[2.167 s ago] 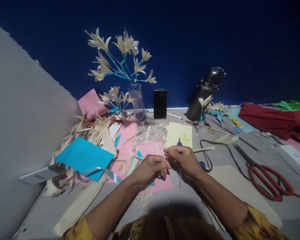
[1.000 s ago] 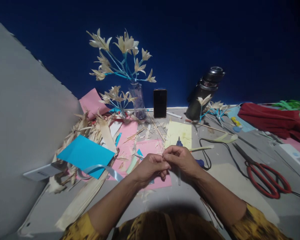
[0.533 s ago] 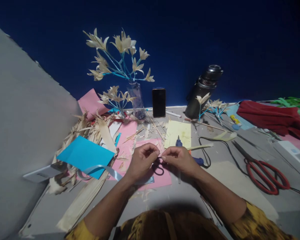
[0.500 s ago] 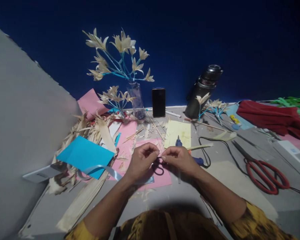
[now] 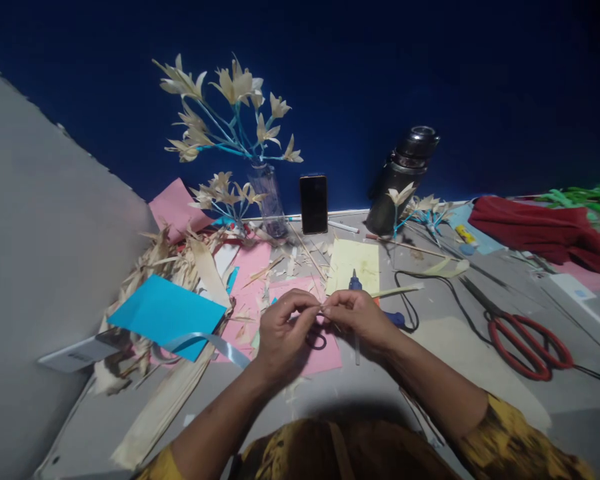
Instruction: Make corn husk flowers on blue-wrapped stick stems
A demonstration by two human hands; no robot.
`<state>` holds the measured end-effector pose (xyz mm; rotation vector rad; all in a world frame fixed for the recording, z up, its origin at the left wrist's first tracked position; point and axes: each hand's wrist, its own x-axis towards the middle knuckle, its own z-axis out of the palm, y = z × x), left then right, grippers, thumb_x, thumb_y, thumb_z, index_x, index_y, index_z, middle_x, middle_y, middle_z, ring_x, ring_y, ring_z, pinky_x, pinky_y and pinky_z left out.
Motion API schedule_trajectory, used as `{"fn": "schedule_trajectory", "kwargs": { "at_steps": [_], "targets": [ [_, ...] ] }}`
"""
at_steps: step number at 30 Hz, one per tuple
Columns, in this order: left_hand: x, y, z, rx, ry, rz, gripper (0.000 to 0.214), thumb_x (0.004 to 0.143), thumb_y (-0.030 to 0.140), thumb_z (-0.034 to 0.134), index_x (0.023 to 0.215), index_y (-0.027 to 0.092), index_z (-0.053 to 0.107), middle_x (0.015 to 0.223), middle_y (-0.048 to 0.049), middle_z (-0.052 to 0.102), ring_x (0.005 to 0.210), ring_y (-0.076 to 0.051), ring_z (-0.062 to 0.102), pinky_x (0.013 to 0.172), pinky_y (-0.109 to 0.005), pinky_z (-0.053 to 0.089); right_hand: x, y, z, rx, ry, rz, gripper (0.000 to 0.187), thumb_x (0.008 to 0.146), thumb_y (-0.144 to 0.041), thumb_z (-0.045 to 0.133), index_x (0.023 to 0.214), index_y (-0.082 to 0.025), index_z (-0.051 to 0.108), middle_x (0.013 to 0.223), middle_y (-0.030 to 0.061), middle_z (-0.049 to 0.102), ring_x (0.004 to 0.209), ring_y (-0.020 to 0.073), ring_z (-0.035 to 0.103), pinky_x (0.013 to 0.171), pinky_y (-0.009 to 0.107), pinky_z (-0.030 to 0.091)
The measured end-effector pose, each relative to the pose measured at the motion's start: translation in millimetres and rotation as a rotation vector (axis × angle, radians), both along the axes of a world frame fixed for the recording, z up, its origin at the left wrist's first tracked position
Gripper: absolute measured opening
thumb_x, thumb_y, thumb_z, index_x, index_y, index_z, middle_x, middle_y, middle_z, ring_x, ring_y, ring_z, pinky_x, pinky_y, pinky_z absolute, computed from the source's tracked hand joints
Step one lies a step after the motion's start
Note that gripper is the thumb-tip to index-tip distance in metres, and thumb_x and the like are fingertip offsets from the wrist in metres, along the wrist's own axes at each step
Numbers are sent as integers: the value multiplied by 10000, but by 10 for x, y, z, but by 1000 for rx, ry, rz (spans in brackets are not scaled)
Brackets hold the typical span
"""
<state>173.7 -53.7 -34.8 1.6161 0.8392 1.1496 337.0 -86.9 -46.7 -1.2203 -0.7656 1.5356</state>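
Note:
My left hand [image 5: 289, 333] and my right hand [image 5: 359, 319] meet over a pink sheet [image 5: 325, 360], thumb and forefinger of each pinched together. Whatever lies between the fingertips is too small to make out. Just under them shows the dark looped handle of small scissors [image 5: 317, 341], its other end hidden by my hands. A blue glue gun [image 5: 355, 280] lies beyond my right hand and is partly covered by it. Behind my fingers rests a yellow paper sheet [image 5: 353, 257] with scraps around it.
Dried husks [image 5: 153, 427] and a blue sheet [image 5: 167, 315] lie on the left. At the back stand a glass vase [image 5: 270, 200] of husk flowers [image 5: 235, 87], a phone [image 5: 314, 205] and a tilted flask [image 5: 405, 177]. Large red-handled scissors [image 5: 530, 347] lie on the right.
My fingertips have drawn closer together, and both hands remain pinched over the pink sheet. The whole view has shifted slightly, with the background things a little further left.

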Motion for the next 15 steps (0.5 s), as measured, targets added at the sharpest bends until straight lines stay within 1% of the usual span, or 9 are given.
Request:
{"fn": "schedule_trajectory", "kwargs": {
  "at_steps": [2,4,7,10,13,15],
  "targets": [
    [26,-39,-41,-6,-13,-74,88,887,177,631,832,183,698,857,-43,661,673,-137,652,536,-228,525,-9,4,4,-9,38,-22,253,615,-338,833,647,-147,671,504,-30,586,436,60,392,457,221,252],
    [36,-44,-89,23,4,-109,105,903,174,616,850,184,707,891,-51,651,677,-136,650,541,-238,530,-7,4,12,-5,63,-37,243,616,-329,832,643,-151,668,502,-34,576,432,58,381,455,222,236],
    [25,-8,-137,183,90,-67,115,897,136,625,846,187,713,867,-47,633,779,-152,644,656,-263,536,11,-5,31,39,66,-32,226,645,-334,821,667,-146,698,581,2,642,476,72,434,484,231,286],
    [9,26,-154,285,146,-48,134,898,102,614,875,192,710,858,-40,623,799,-146,622,697,-268,512,31,-20,51,79,45,-21,211,661,-329,813,700,-141,727,640,24,677,517,87,470,516,241,329],
    [6,27,-161,274,175,-57,141,908,107,594,872,191,701,868,-44,619,812,-152,620,719,-278,506,33,-29,61,89,39,-29,223,658,-338,815,720,-139,735,628,18,664,531,98,490,529,246,347],
    [13,18,-164,202,172,-63,133,914,133,592,851,189,695,878,-49,617,822,-160,627,731,-288,510,27,-29,59,85,37,-52,246,669,-368,806,727,-140,734,608,12,647,531,104,496,529,249,354]
  ]
}}
